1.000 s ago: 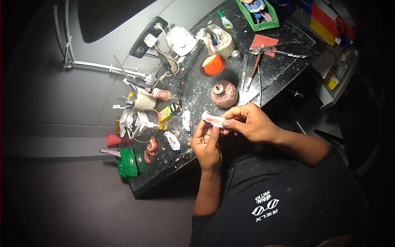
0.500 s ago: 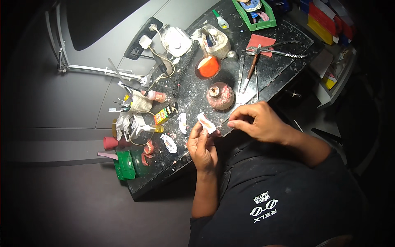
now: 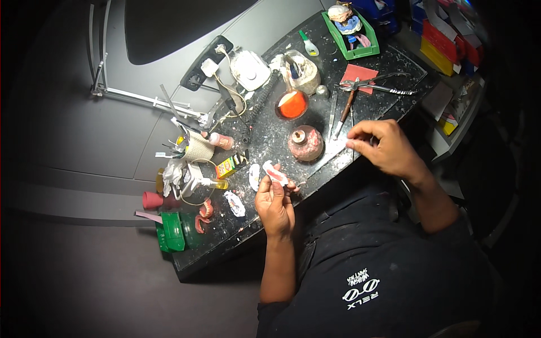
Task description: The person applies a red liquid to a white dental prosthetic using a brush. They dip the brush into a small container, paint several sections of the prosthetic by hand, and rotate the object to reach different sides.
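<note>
My left hand point(image 3: 276, 208) pinches a small white plaster-like dental piece point(image 3: 275, 173) with a pink-red strip along it, held over the table's near edge. My right hand point(image 3: 386, 147) is closed, with thumb and fingertips together near the tool tips; anything between them is too small to make out. Close to those fingers lie a brown-handled wax knife point(image 3: 349, 107) and a slim metal tool point(image 3: 332, 115). A round glass burner point(image 3: 306, 147) with pink contents stands between the hands. Two similar white pieces, one upright point(image 3: 255, 177) and one slanted point(image 3: 234, 204), lie left of my left hand.
Pink dentures point(image 3: 205, 209) and a green box point(image 3: 171, 232) occupy the left end. A bowl of orange material point(image 3: 292, 105), a powder tub point(image 3: 304, 73) and a green bin point(image 3: 351, 42) of dental models stand farther back. Pliers point(image 3: 389, 90) cross a red sheet point(image 3: 359, 76).
My right hand has moved away from the held piece, up and to the right toward the tools. My left hand keeps the piece, now turned to show more of its pink strip.
</note>
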`<action>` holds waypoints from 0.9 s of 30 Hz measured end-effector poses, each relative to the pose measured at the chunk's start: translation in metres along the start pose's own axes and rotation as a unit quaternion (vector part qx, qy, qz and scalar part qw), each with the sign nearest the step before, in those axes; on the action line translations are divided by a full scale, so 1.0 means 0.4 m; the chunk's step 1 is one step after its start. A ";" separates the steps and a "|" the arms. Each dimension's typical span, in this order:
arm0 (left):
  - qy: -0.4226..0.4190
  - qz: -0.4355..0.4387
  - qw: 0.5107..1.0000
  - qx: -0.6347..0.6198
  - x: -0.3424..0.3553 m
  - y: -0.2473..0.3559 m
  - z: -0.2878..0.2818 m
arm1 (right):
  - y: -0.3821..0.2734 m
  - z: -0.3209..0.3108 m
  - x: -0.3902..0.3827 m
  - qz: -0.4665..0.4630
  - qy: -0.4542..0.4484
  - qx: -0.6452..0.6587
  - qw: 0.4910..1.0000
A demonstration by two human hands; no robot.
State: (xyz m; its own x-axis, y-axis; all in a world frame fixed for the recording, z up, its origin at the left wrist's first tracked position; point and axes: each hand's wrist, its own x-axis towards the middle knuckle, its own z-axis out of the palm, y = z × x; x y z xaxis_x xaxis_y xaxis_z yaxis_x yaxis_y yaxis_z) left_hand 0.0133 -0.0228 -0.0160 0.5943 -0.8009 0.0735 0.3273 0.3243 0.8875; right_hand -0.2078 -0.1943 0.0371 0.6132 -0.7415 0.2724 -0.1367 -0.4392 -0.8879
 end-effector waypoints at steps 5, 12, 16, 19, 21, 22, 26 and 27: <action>-0.005 0.017 1.000 -0.005 0.048 -0.012 -0.021 | 0.041 0.088 -0.005 -0.089 -0.007 -0.008 0.996; -0.002 0.041 0.999 0.012 0.100 -0.010 -0.055 | 0.075 0.115 0.004 -0.104 0.019 -0.026 0.994; -0.006 0.051 0.999 -0.019 0.135 -0.002 -0.018 | 0.063 0.157 0.041 -0.167 0.107 -0.135 0.971; -0.013 0.059 0.998 -0.006 0.157 0.003 -0.047 | 0.071 0.191 0.054 -0.133 0.039 -0.179 0.974; -0.023 0.070 0.997 -0.028 0.159 0.011 -0.061 | 0.071 0.201 0.053 -0.136 0.061 -0.176 0.973; -0.022 0.067 0.997 -0.021 0.164 0.011 -0.071 | 0.070 0.202 0.053 -0.142 0.082 -0.180 0.970; -0.030 0.090 0.994 0.057 0.167 0.011 -0.112 | 0.069 0.223 0.044 -0.155 0.096 -0.191 0.964; -0.027 0.078 0.996 0.041 0.169 0.012 -0.116 | 0.070 0.228 0.041 -0.151 0.094 -0.196 0.964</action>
State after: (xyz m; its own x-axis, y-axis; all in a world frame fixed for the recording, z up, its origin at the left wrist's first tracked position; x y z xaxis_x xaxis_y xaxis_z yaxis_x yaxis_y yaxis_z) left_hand 0.0893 -0.0520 -0.0280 0.5923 -0.7705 0.2355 0.1711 0.4059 0.8977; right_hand -0.1306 -0.1724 -0.0169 0.5240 -0.6121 0.5923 -0.2797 -0.7805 -0.5591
